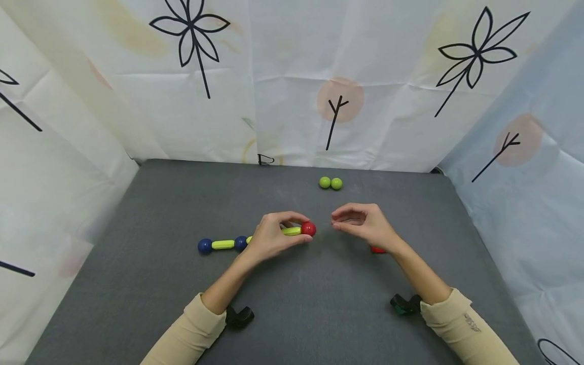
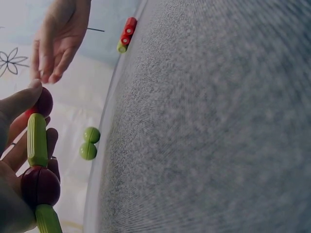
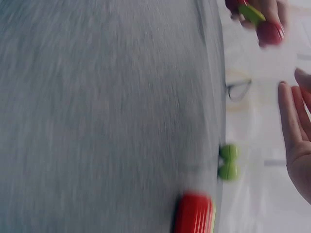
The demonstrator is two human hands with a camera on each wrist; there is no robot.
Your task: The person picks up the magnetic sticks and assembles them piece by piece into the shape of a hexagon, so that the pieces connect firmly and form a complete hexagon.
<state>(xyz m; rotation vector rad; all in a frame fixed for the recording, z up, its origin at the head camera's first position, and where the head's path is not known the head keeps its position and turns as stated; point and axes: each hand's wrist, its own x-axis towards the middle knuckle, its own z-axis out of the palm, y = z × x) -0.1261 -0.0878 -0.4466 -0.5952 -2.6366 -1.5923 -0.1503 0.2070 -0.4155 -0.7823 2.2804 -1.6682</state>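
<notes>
My left hand [image 1: 269, 235] grips a chain of toy balls and rods, thumb and fingers around its right end. A red ball [image 1: 308, 228] tips that end, joined to a yellow-green rod [image 2: 37, 140]. A dark red ball [image 2: 41, 186] follows, shown in the left wrist view but covered by the hand in the head view. Leftward, the chain goes on with a blue ball [image 1: 240, 243], another yellow-green rod [image 1: 223, 245] and an end blue ball [image 1: 205, 246]. My right hand [image 1: 365, 222] hovers right of the red ball, fingers extended, holding nothing.
Two green balls [image 1: 330, 183] lie side by side near the back edge of the grey table [image 1: 292, 314]. Red rods [image 2: 129, 26] and a yellow-green rod [image 2: 122, 47] lie beneath the right forearm. White patterned cloth [image 1: 292, 121] surrounds the back and sides.
</notes>
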